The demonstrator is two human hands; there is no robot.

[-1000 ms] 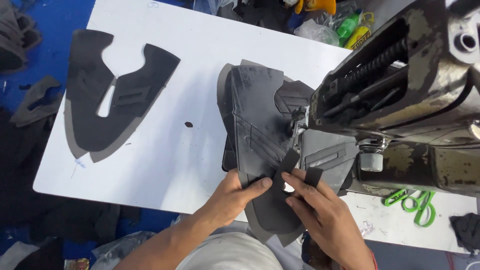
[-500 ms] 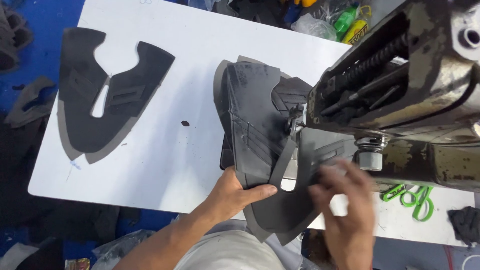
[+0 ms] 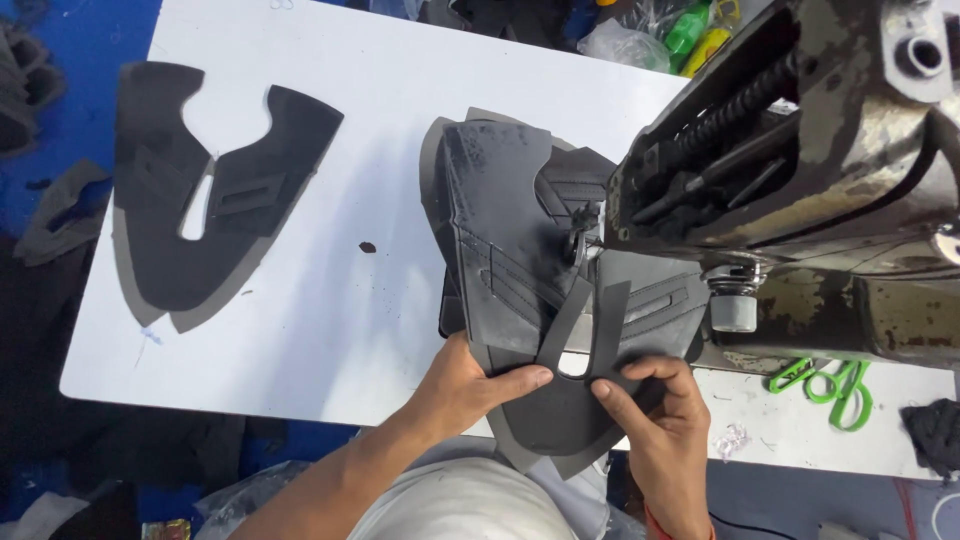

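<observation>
The left hand [image 3: 468,385] is lying on the near edge of a dark grey shoe upper piece [image 3: 520,260], with the thumb stretching across the top of the material and the fingers tucking under it, so the hand is pinching the piece. The right hand [image 3: 660,415] is pinching the same piece just to the right, its thumb and fingertips closing on the near lobe beside the two narrow strips [image 3: 590,320] that are running up toward the needle area. The two hands are sitting close together with a small gap between them.

The shoe upper piece is lying flat on the white table [image 3: 330,290], its far part reaching under the head of an old, worn sewing machine [image 3: 800,170] that is filling the upper right of the view. A second stack of dark cut shoe pieces [image 3: 200,200] is resting well apart on the left part of the table. A small dark speck [image 3: 367,247] is sitting on the table between the two sets of pieces. Green-handled scissors [image 3: 825,385] are lying on the table to the right, near the machine base. Green and yellow bottles [image 3: 700,30] are showing beyond the far edge of the table.
</observation>
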